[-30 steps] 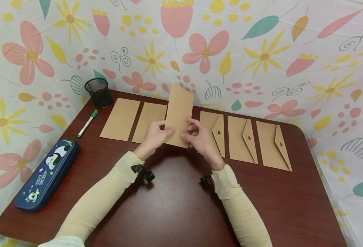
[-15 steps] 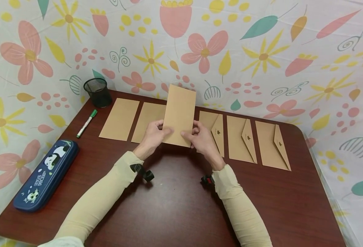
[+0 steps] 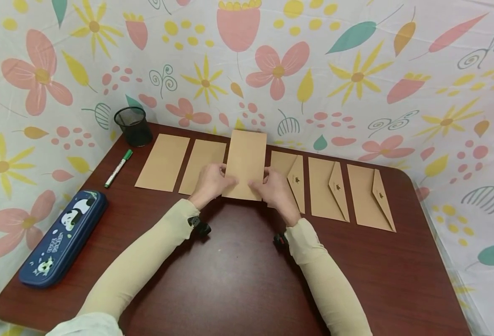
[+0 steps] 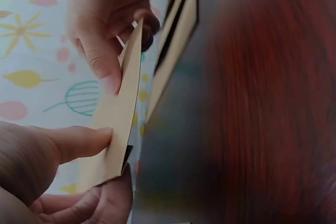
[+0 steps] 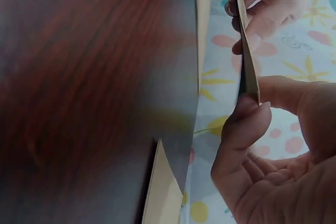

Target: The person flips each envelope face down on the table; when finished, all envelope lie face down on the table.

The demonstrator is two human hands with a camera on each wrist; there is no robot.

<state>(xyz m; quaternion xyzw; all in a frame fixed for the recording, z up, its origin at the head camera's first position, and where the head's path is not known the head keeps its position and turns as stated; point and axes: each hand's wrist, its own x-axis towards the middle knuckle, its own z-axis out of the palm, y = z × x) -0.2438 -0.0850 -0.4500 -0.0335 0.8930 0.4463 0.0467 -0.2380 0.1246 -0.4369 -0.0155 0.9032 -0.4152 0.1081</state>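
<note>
Between my two hands is a plain tan envelope (image 3: 247, 161), its smooth side facing up and its long side pointing away from me. My left hand (image 3: 208, 183) pinches the left edge, thumb on top and fingers beneath, as the left wrist view shows on the envelope (image 4: 113, 129). The right edge is pinched the same way by my right hand (image 3: 275, 187). In the right wrist view the envelope (image 5: 249, 66) is seen almost edge-on, apart from the table. A flat tan envelope (image 3: 204, 161) lies left of it, and a flapped envelope (image 3: 290, 177) lies to the right.
Another plain envelope (image 3: 163, 161) lies further left. Two more flapped envelopes, a middle one (image 3: 324, 189) and an outer one (image 3: 364, 198), lie at right. A black mesh cup (image 3: 134, 127), a green-capped marker (image 3: 118, 169) and a blue panda pencil case (image 3: 64, 238) line the table's (image 3: 230, 280) left side.
The envelope has turned to face squarely up and its far end has tipped lower toward the table. Both hands keep hold of its edges.
</note>
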